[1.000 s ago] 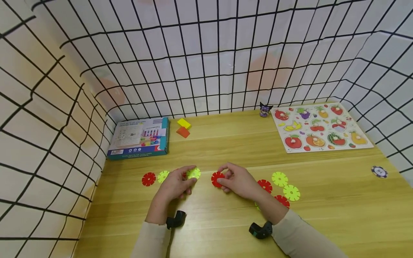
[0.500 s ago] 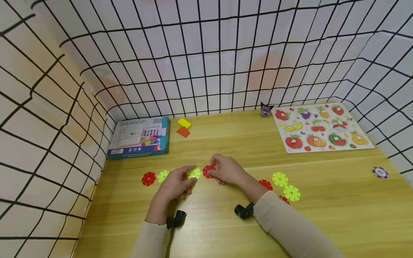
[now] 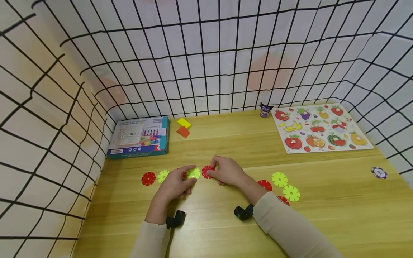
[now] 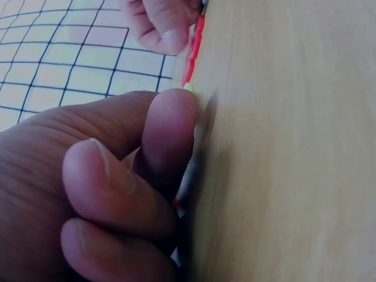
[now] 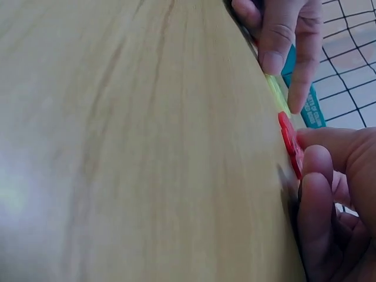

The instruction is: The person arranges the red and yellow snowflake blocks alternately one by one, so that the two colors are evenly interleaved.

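A row of notched plastic building discs lies across the table. My left hand (image 3: 175,182) pinches a yellow-green disc (image 3: 194,173) between thumb and forefinger, which sit at opposite edges. In the head view that hand partly covers a red disc beside it. Just to the right, my right hand (image 3: 227,171) grips a red disc (image 5: 291,144), thumb over its face and forefinger at its far edge. This red disc is right beside the yellow-green one. At the row's left end are a red disc (image 3: 148,178) and a yellow-green disc (image 3: 162,176).
Loose yellow-green discs (image 3: 279,179) and red discs (image 3: 265,185) lie near my right forearm. A boxed toy (image 3: 138,138), yellow and orange blocks (image 3: 183,132), a small figurine (image 3: 265,110) and a fruit puzzle board (image 3: 322,129) stand farther back. A poker chip (image 3: 379,172) is far right.
My right hand has moved left and slightly away from me, bringing the red disc beside the yellow-green one. Over the last half second it has barely shifted. The left hand has stayed in place.
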`<state>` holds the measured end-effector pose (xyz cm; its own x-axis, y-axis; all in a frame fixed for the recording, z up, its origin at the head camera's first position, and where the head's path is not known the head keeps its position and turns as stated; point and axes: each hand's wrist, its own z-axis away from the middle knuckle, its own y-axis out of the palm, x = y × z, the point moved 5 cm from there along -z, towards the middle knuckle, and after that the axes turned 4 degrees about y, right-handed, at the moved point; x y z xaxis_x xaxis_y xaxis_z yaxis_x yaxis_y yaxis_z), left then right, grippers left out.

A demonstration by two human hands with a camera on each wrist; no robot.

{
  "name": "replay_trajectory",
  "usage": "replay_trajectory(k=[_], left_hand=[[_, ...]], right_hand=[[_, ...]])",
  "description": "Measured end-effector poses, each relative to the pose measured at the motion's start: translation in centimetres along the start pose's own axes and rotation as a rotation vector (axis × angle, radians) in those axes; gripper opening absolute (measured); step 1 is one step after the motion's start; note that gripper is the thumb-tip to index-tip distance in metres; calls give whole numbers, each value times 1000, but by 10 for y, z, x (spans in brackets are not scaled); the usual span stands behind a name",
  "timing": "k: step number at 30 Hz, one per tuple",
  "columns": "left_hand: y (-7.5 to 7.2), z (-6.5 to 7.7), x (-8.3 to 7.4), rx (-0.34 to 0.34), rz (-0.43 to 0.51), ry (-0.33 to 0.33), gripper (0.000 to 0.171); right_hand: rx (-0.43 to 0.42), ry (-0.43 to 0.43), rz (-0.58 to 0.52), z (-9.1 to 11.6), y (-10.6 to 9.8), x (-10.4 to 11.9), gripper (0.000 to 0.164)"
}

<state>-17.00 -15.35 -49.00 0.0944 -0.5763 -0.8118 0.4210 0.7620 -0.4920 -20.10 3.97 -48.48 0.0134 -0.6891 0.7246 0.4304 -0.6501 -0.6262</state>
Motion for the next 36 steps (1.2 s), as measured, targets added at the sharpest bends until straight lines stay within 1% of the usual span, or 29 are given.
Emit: replay_trajectory(k=[2, 6, 8, 12, 16, 22, 25, 27, 30, 34, 36], left_hand=[[0, 0, 0, 2, -1, -2, 50], [1, 0, 1, 3, 5, -6, 51], [1, 0, 0, 3, 15, -6, 52], [2, 1, -1, 4, 28, -15, 54], [4, 1, -3, 9, 3, -10, 55], [13, 0, -12, 27, -39, 45, 53], [20, -2, -17, 32, -49, 57, 52], [25, -3, -21, 33, -64, 58, 53], [32, -6, -28, 38, -97, 73, 56], [40, -10, -35, 32, -148, 102, 55], [42, -11, -37, 17, -171, 104, 54]], right_hand=[[4, -7, -51, 2, 0, -2, 20], [29, -6, -192, 10, -5, -7, 20], [43, -5, -220, 16, -8, -10, 20], [40, -9, -183, 35, -20, -13, 20], [0, -9, -155, 55, -36, -20, 20], [-82, 20, -91, 81, -64, -45, 14], [-115, 42, -55, 93, -75, -59, 15], [-118, 50, -33, 100, -80, -67, 16], [-61, 26, 22, 111, -82, -75, 21], [99, -5, 97, 124, -77, -84, 33], [164, 0, 138, 128, -74, -89, 39]])
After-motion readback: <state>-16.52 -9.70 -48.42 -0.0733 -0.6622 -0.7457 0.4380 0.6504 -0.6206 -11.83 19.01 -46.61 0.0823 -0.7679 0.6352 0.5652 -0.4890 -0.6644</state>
